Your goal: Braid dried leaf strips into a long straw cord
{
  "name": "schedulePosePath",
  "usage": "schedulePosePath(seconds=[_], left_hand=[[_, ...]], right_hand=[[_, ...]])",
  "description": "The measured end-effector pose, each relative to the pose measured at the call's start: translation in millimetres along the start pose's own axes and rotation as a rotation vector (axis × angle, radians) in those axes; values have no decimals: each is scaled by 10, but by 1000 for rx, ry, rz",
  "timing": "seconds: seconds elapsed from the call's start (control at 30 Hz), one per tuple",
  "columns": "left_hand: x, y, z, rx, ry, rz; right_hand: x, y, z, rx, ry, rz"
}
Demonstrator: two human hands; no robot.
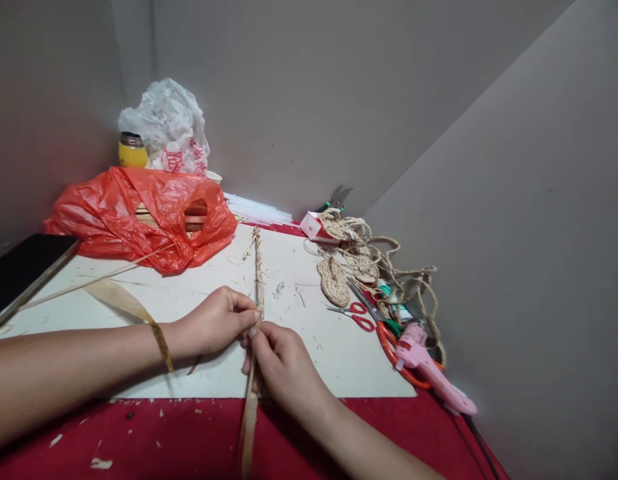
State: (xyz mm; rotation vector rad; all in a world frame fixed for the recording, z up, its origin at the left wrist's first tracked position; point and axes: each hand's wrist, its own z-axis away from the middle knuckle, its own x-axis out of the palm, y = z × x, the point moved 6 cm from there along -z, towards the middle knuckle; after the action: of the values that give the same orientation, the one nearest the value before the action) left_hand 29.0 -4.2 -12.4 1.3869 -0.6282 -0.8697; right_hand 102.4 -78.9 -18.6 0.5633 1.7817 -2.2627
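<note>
A narrow braided straw strip [259, 267] runs up the middle of the white board. My left hand [229, 320] pinches it from the left, thumb and forefinger together. Just below, my right hand [273, 353] has its fingers closed on the same strip. From under my right hand a flat, pale loose strand [249, 427] hangs down over the red cloth. The exact crossing of strands between my fingertips is hidden. Another wide straw strand [119, 300] lies on the board behind my left forearm.
A red plastic bag [109, 207] with sticks lies back left, near a dark flat device [29, 273]. At right are coiled braided cord [333, 281], red-handled scissors [359, 317] and a pink glue gun [429, 363]. The white board [353, 373] rests on red cloth [369, 433].
</note>
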Motion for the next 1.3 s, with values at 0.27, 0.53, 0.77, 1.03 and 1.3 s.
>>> schedulePosePath(seconds=[0.27,0.53,0.77,1.03,1.3], left_hand=[[-18,-1,-8,-32,29,16],[21,-44,-6,-73,9,123],[-18,-12,2,-90,26,151],[99,21,12,-57,-137,354],[13,17,-15,-47,-69,143]], right_hand=[[-75,-208,16,-160,147,832],[47,-291,146,-274,29,1049],[-385,-357,223,-297,170,564],[-236,-9,-115,117,-215,-518],[-151,79,-144,308,-351,-531]])
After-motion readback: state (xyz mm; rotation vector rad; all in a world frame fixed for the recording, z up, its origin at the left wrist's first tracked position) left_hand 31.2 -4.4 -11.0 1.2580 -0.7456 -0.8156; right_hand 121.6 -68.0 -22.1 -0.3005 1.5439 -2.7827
